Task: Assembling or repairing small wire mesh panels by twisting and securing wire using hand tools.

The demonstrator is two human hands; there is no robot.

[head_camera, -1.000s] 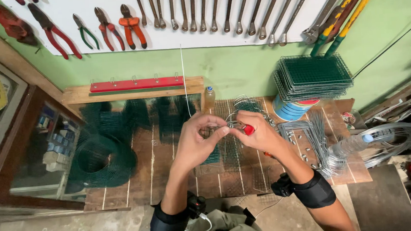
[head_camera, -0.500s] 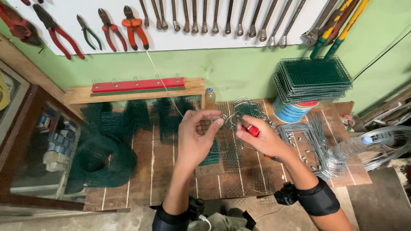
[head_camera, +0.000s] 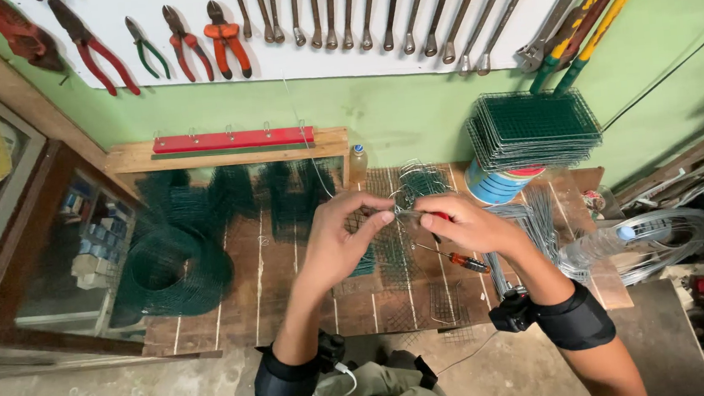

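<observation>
Rolled dark green wire mesh [head_camera: 174,277] lies at the left end of the slatted wooden workbench [head_camera: 285,301], out of the way of the hands. Near the middle, the left hand [head_camera: 340,240] is closed in a pinch, thumb and forefinger nipping a small piece of grey wire mesh [head_camera: 409,186] where a thin wire strand [head_camera: 307,147] rises toward the wall; the pinch looks meant to steady the joint. Touching it from the right, the right hand [head_camera: 462,226] is wrapped shut around a red-handled tool [head_camera: 437,216]; its working end is hidden. Below lies an orange-handled screwdriver [head_camera: 461,261], within reach. Farther right, flat green mesh panels [head_camera: 533,127] are stacked on a blue-and-red tin [head_camera: 497,185]. Against half a second ago, the hands sit closer together and the strand leans less to the left.
</observation>
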